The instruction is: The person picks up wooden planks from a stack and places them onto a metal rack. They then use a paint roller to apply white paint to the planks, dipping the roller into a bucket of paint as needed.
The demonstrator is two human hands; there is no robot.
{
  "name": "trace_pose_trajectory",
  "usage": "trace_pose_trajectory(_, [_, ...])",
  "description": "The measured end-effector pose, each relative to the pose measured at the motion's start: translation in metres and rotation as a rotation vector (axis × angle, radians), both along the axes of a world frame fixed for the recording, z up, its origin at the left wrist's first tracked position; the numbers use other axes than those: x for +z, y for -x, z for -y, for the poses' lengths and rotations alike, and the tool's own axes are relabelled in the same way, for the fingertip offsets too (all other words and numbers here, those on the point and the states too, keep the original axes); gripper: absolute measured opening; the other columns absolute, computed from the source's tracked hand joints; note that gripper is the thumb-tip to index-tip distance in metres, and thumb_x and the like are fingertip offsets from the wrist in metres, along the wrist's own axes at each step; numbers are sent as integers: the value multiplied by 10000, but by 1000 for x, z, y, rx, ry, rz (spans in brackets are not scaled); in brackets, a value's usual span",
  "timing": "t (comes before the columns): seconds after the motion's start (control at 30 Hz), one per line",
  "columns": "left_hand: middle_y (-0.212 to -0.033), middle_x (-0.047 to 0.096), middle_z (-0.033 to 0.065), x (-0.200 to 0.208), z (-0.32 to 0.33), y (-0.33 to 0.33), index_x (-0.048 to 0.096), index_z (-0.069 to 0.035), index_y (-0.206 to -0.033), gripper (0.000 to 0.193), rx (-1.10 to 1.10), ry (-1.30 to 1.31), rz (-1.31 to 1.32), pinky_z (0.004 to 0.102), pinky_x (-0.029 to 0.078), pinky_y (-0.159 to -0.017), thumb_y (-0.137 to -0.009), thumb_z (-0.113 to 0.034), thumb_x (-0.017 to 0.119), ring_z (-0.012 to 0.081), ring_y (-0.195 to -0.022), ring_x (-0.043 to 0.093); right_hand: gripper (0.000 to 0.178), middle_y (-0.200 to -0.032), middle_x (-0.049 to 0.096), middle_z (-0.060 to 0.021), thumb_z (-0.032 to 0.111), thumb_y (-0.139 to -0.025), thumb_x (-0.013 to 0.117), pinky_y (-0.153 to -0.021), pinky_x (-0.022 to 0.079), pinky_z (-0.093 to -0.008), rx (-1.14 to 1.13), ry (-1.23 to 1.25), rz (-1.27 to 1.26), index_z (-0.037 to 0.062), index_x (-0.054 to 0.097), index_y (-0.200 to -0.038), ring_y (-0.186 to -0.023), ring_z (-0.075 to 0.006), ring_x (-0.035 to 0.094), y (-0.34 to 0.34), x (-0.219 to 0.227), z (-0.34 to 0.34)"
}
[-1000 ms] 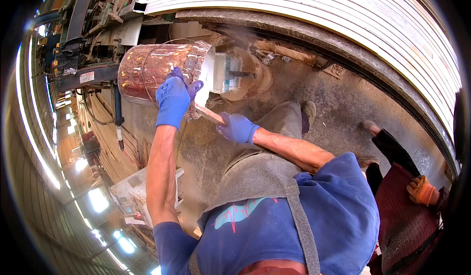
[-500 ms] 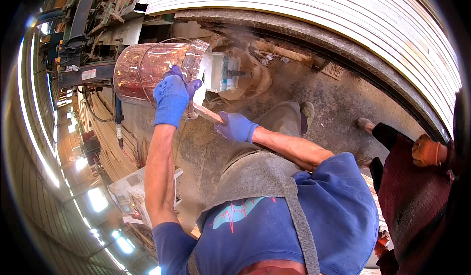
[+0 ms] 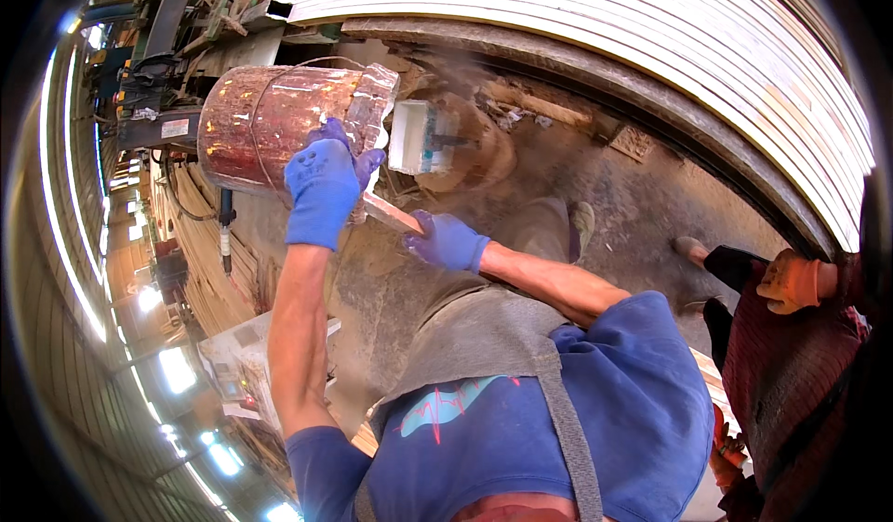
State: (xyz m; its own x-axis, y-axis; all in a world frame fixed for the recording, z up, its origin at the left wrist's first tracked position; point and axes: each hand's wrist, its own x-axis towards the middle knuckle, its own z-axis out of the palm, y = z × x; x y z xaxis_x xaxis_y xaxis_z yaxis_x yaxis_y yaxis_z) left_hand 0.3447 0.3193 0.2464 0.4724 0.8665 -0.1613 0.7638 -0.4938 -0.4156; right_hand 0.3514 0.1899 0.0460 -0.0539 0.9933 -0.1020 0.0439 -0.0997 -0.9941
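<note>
**Figure: Both gloved hands at a tilted, paint-stained bucket**

Nearest the camera are my blue shirt (image 3: 595, 429) and grey apron (image 3: 484, 336), from which both bare forearms reach away. My right hand (image 3: 446, 240), in a blue glove, is clenched around the lower end of a flat wooden stick (image 3: 391, 213); the stick runs from that fist up and to the left, passing just under my left hand toward the bucket's mouth. My left hand (image 3: 321, 187), also blue-gloved, is raised on a straight arm and grips the rim of a red-stained bucket (image 3: 270, 122), fingers curled over the edge. The bucket lies tipped on its side, its mouth toward the right and its base toward the left, so it sits directly beyond and above the left hand and up-left of the right hand. Just beside the mouth, to the right, is a white rectangular container (image 3: 414, 136); whether it touches the bucket I cannot tell. Beyond lies a dusty concrete floor (image 3: 633, 196), then a curved stack of pale boards (image 3: 605, 29). At the right edge stands another person in dark red with an orange glove (image 3: 791, 280).
</note>
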Motion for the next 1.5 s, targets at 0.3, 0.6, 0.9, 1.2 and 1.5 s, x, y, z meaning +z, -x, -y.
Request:
trace_pose_trajectory(0.3, [-976, 638, 220, -6, 13, 8, 569, 16, -1138, 671, -136, -106, 18, 449, 524, -684, -756, -520, 703, 358, -801, 676, 344, -879, 615, -271, 338, -882, 574, -716, 447, -505, 6, -3, -12, 28, 524, -1023, -845, -454, 592, -7, -2, 3])
trace_pose_trajectory(0.6, [-937, 623, 220, -13, 22, 8, 557, -1, -1125, 658, -174, -145, 39, 440, 525, -621, -754, -525, 703, 362, -744, 672, 431, -861, 647, -239, 359, -879, 593, -690, 471, -483, -47, -68, 56, 23, 538, -1143, -795, -408, 629, -8, -14, 3])
trace_pose_trajectory(0.9, [-948, 607, 202, -27, 28, 13, 529, -3, -1149, 675, -204, -208, 49, 440, 525, -596, -762, -530, 694, 340, -724, 674, 392, -890, 634, -262, 342, -873, 602, -718, 462, -500, -32, -64, 35, 29, 547, -1103, -847, -446, 604, -7, -32, -6])
trace_pose_trajectory(1.2, [-953, 595, 190, -34, 25, 17, 516, -2, -1179, 692, -226, -217, 56, 419, 522, -553, -773, -536, 686, 325, -666, 672, 483, -879, 633, -271, 369, -874, 606, -699, 469, -495, -27, -113, 73, -7, 525, -1166, -824, -440, 614, -1, -55, -20])
trace_pose_trajectory(1.5, [-931, 597, 191, -39, 23, 24, 537, -9, -1171, 670, -253, -252, 56, 403, 519, -536, -800, -557, 645, 300, -658, 674, 589, -913, 636, -283, 368, -869, 616, -722, 484, -480, -37, -116, 61, -59, 490, -1254, -845, -433, 625, 2, -62, -26])
